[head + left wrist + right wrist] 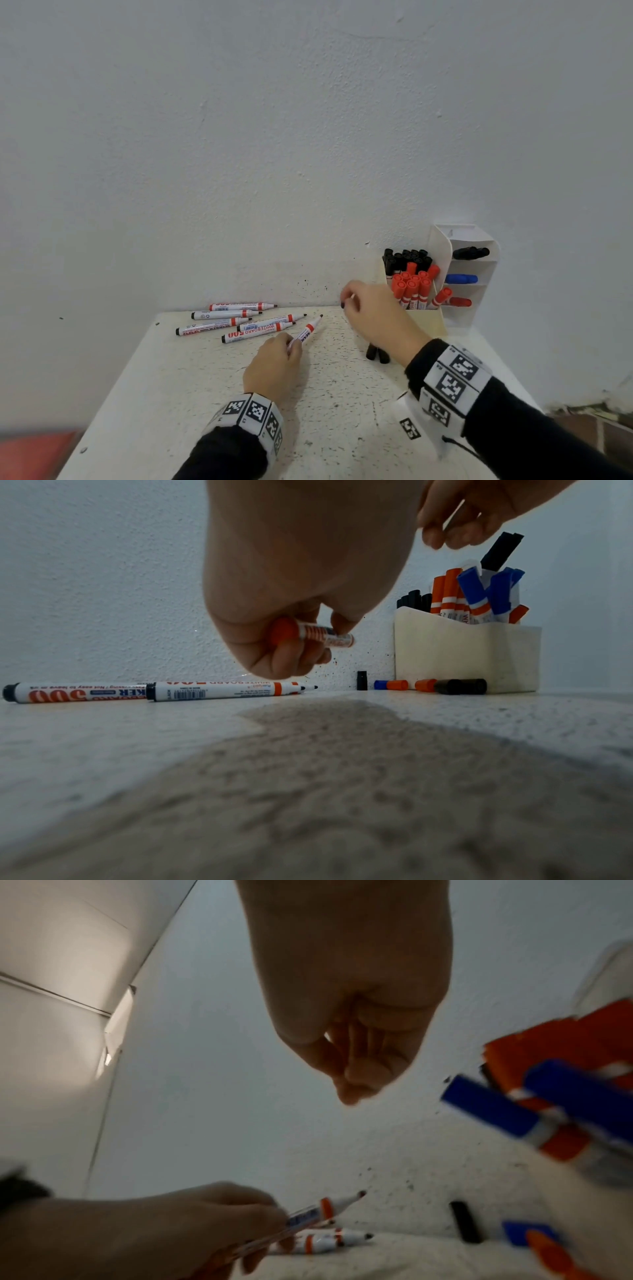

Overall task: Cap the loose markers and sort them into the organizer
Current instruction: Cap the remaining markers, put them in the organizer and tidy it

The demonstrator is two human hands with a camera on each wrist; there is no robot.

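My left hand (291, 344) grips an uncapped white marker (310, 330) with a red band, its black tip pointing up and right just above the table. In the left wrist view the same marker (329, 638) sits in my curled fingers. My right hand (347, 301) hovers left of the organizer (428, 323) with its fingers curled. Nothing shows between those fingers in the right wrist view, where the right hand (352, 1080) is seen from below. Several uncapped markers (239, 323) lie at the table's back left. Loose black caps (376, 354) lie under my right wrist.
The organizer's cream bin (462, 656) holds capped black, red and blue markers, and its white shelved part (479, 236) holds more. More caps (390, 685) lie at its base, and one black cap (362, 680) stands by the wall. The speckled white table (205, 411) ends close on the left.
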